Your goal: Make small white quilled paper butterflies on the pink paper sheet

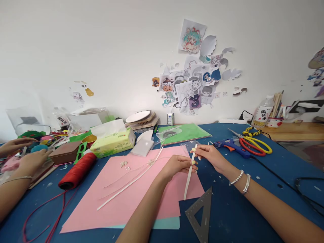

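Observation:
A narrow white strip (188,182) hangs from my two hands over the right edge of the pink paper (141,189). My left hand (181,165) pinches it partway down, and my right hand (206,153) grips its upper end, with fingers closed. On the pink paper lies another long white strip (121,191), with thin pale strands beside it. Small pearly flower pieces (124,164) rest near the paper's upper left. A grey set square (208,216) lies just below my hands on the blue table.
Right of my hands lie a blue glue gun (234,148) with its cord and red-yellow scissors (255,145). At left stand a red thread spool (78,171) and a tissue pack (113,141). Another person's hands (35,162) work at the far left. A green sheet (187,135) lies behind.

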A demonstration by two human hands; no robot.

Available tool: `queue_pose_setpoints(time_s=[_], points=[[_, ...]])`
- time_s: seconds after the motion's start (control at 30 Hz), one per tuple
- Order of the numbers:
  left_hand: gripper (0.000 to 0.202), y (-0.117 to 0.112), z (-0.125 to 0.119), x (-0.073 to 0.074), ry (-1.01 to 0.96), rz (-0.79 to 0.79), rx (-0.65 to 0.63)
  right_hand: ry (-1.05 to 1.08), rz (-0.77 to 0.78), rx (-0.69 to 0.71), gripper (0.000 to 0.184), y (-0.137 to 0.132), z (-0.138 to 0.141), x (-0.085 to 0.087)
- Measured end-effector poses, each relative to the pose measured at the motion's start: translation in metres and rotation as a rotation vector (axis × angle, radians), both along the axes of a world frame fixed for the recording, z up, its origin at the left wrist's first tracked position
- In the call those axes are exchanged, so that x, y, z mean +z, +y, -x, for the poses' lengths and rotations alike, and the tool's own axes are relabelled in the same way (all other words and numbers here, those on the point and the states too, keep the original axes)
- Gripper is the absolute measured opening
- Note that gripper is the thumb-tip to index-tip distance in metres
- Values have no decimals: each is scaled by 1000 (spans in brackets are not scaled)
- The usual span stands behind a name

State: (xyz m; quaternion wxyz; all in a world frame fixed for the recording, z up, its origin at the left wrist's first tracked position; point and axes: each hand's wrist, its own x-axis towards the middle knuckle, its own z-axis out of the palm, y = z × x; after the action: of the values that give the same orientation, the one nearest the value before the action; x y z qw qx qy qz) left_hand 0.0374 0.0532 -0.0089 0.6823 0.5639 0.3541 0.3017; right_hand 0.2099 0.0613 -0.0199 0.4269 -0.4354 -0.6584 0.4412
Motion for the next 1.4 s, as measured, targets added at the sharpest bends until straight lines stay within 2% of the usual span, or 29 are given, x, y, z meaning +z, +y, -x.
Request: queue_pose_setpoints(time_s=[0.17, 0.37, 0.57, 0.67, 0.77, 0.83, 0.9, 1.0, 1.1, 1.4], points=[[25, 0, 1, 0, -18, 9, 6, 52, 11, -28, 23, 3, -10, 4], [15, 4, 0, 0, -56, -63, 150, 137, 34, -47, 24, 6, -19, 8], [19, 11, 6, 0, -188, -71, 272, 188, 36, -84, 25, 13, -32, 7], [21, 12, 7, 0, -271, -28, 250, 179, 40, -21, 24, 11, -26, 5], [20, 9, 4, -2, -353, 22, 194, 158, 48, 146, 20, 1, -9, 6], [18, 8, 2, -2, -413, 47, 165, 161, 62, 262, 28, -6, 2, 5], [16, 6, 0, -2, -479, 62, 156, 179, 77, 320, 38, -11, 10, 5], [13, 5, 0, 1, -560, 79, 147, 198, 104, 347, 42, -12, 13, 4], [15, 2, -1, 3, -585, 96, 107, 197, 129, 351, 35, -10, 10, 3], [26, -3, -4, 6, -483, 122, -26, 78, 137, 310, 24, -7, 11, -3]])
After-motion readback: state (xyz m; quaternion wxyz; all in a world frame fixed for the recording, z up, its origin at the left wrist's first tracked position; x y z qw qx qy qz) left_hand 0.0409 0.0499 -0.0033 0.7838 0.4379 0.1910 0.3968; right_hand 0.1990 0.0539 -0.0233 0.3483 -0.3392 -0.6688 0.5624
